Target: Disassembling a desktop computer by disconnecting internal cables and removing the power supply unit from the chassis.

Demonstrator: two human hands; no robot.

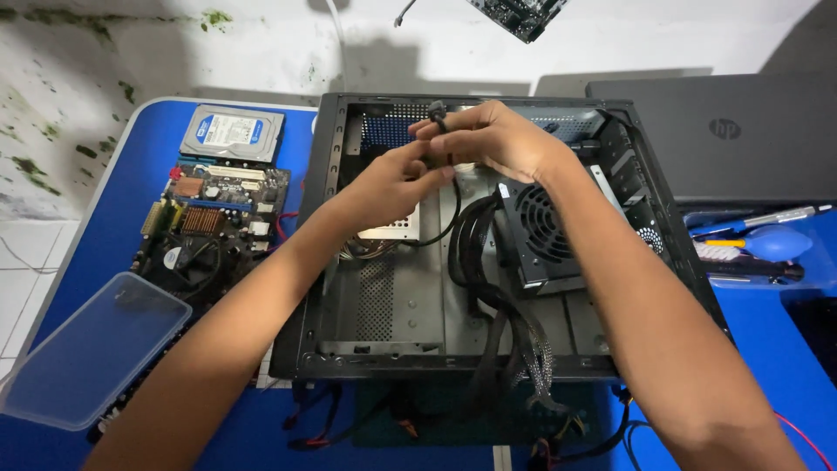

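Observation:
An open black computer case (331, 262) lies on its side on a blue table. Both my hands are over its upper middle. My left hand (388, 183) and my right hand (493, 139) pinch the same thin black cable (453, 209), whose plug end (437, 111) sticks up between my right fingers. The cable loops down below my hands toward the case floor. A black power supply with a round fan grille (540, 231) sits inside the case on the right. A thick bundle of black sleeved cables (501, 331) runs from it out over the case's near edge.
Left of the case lie a motherboard (214, 222) and a silver hard drive (233, 133). A clear plastic lid (91, 349) rests at the near left. A closed dark laptop (724, 131) sits at the back right, with pens and a blue dust blower (776, 242) beside it.

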